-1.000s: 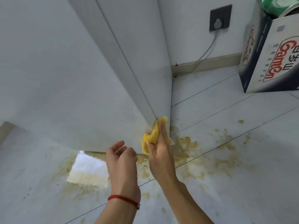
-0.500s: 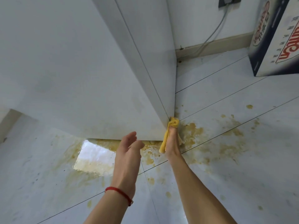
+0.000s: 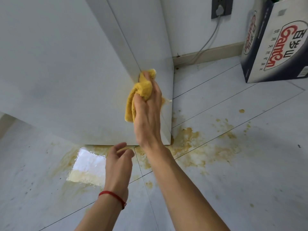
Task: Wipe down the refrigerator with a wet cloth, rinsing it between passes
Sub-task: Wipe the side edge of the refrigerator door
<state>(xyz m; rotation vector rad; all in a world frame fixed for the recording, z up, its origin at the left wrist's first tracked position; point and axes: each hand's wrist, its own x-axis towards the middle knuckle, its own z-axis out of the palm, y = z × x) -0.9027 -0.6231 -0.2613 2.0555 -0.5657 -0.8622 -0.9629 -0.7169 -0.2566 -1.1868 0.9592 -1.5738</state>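
Wiping in progress: right hand [image 3: 147, 112], fingers bunched round the cloth [image 3: 141, 90], presses it to the fridge [image 3: 66, 64] corner mid-frame, left hand [image 3: 119, 161] loose, empty; next, I'd judge, rinse.

Illumination is bright, diffuse and even, with a cool white cast. A hard specular glare patch lies on the wet floor [image 3: 216, 189] at lower left. Shadows are soft and faint along the fridge [image 3: 58, 72] base. Wide-angle distortion bows straight lines toward the frame edges. Focus is adequate at centre; the box [image 3: 280, 52] lettering is slightly soft.
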